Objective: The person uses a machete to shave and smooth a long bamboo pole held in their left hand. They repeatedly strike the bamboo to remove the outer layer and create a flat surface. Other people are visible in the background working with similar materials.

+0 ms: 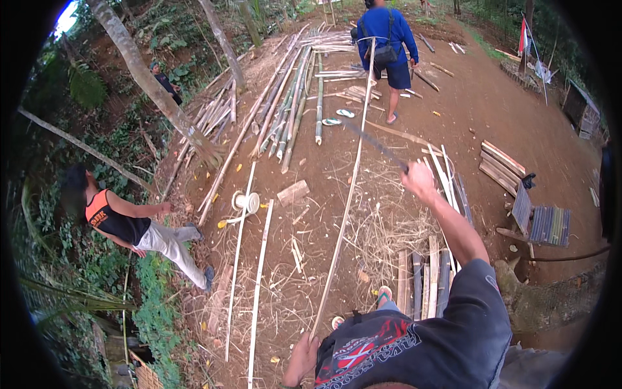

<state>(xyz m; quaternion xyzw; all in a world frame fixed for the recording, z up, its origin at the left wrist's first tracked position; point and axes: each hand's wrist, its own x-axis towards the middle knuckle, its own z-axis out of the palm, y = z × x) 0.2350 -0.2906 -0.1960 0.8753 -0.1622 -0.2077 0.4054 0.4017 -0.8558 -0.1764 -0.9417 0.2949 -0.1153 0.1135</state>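
Note:
My left hand (301, 360) is closed around the near end of a long, thin bamboo strip (350, 188). The strip runs away from me over the ground, its far end rising beside a person in blue. Out to the right, my right hand (420, 181) grips the dark handle of a machete (379, 146). Its long blade is blurred and points forward and left, over or beside the strip; the gap between them cannot be told. Two more pale bamboo strips (260, 285) lie to the left of my left hand.
Bamboo poles (295, 97) are piled ahead. A person in blue (387, 39) stands facing away; another in an orange-and-black top (139, 217) stands left by the plants. Shavings (382, 227) and cut bamboo pieces (425, 279) lie near my feet. A bamboo bench (550, 226) stands right.

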